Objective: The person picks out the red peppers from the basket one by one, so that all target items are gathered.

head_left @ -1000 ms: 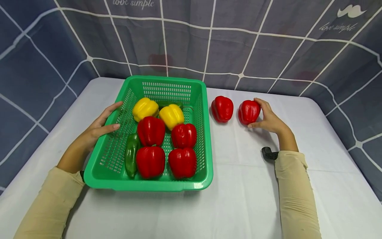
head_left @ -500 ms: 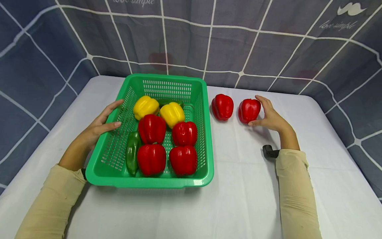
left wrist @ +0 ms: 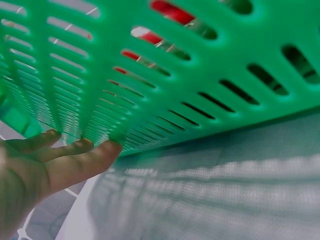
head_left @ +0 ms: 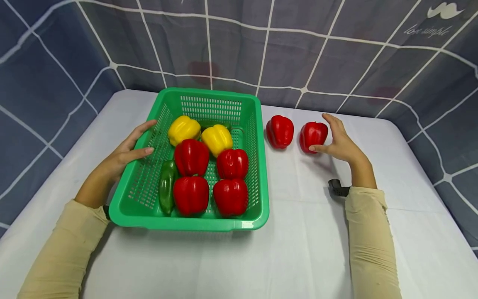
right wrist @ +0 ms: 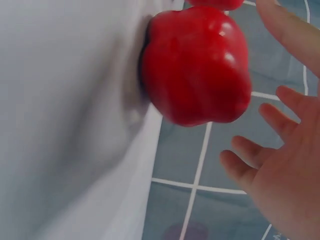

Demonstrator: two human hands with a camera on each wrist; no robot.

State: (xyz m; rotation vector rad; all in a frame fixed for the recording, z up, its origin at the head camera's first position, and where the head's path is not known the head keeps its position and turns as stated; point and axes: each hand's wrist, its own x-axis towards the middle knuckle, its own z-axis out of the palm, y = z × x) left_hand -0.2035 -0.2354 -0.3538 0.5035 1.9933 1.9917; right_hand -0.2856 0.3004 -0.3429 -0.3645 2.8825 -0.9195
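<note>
In the head view my left hand (head_left: pixel 115 162) is at the left side of a green slotted basket (head_left: pixel 186 224), thumb and index finger extended over its rim. The left wrist view shows the other fingers (left wrist: pixel 82 162) straight against the basket's outer wall. On the right, my right hand (head_left: pixel 341 141) is spread beside a red bell pepper (head_left: pixel 313 135). Its thumb overlaps that pepper in the head view, while the right wrist view shows a gap between the hand (right wrist: pixel 285 155) and the pepper (right wrist: pixel 197 65). Another red bell pepper (head_left: pixel 280 132) stands between this pepper and the basket.
Inside the basket lie several red bell peppers (head_left: pixel 191 195), two yellow bell peppers (head_left: pixel 216 140) and a long green cucumber-like vegetable (head_left: pixel 167 187); another (head_left: pixel 213 124) lies behind the yellow ones. A grey checked cloth (head_left: pixel 239 45) walls in the white table (head_left: pixel 298 249). A black device (head_left: pixel 337 189) is at my right wrist.
My right hand's fingers have spread and drawn off the right-hand red bell pepper, which has stayed in place. My left hand stays at the basket. The head view has shifted slightly.
</note>
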